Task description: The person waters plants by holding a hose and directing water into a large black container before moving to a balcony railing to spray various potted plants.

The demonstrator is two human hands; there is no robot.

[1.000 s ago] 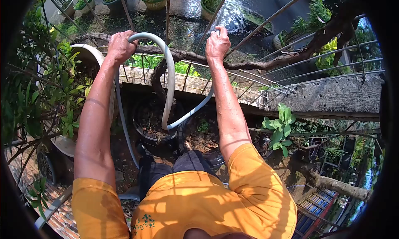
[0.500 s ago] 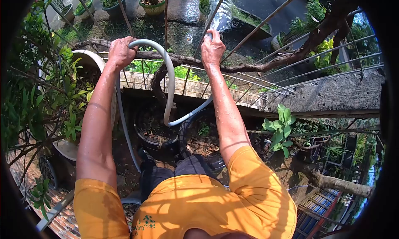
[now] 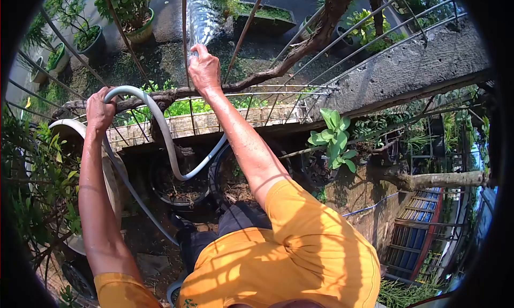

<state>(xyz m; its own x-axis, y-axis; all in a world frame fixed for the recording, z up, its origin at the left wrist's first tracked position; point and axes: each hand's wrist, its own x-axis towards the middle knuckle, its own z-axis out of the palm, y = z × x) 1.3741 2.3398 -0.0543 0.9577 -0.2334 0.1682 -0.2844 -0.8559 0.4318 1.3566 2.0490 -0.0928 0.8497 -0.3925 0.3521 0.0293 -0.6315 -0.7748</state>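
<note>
A grey garden hose [image 3: 167, 134] loops up and over between my hands, then hangs in a bend below the railing. My left hand [image 3: 100, 111] is closed around the hose at the left, beside a woody branch [image 3: 241, 84]. Farther out, my right hand [image 3: 204, 71] is wrapped around the hose's end, with its thumb raised near the opening. Water [image 3: 202, 19] sprays away from there, beyond the metal bars. The hose's tip is mostly hidden by my fingers.
Thin metal bars [image 3: 243, 37] fan out ahead, above a concrete ledge [image 3: 375, 85]. Potted plants [image 3: 140, 29] stand beyond them at the upper left. Dark pots [image 3: 179, 193] sit below by my legs. Leafy shrubs [image 3: 40, 174] crowd the left, and a broad-leaved plant [image 3: 334, 139] grows at the right.
My view has turned to the right, so both hands and the hose appear farther left. Both hands keep their grip, and water still sprays out.
</note>
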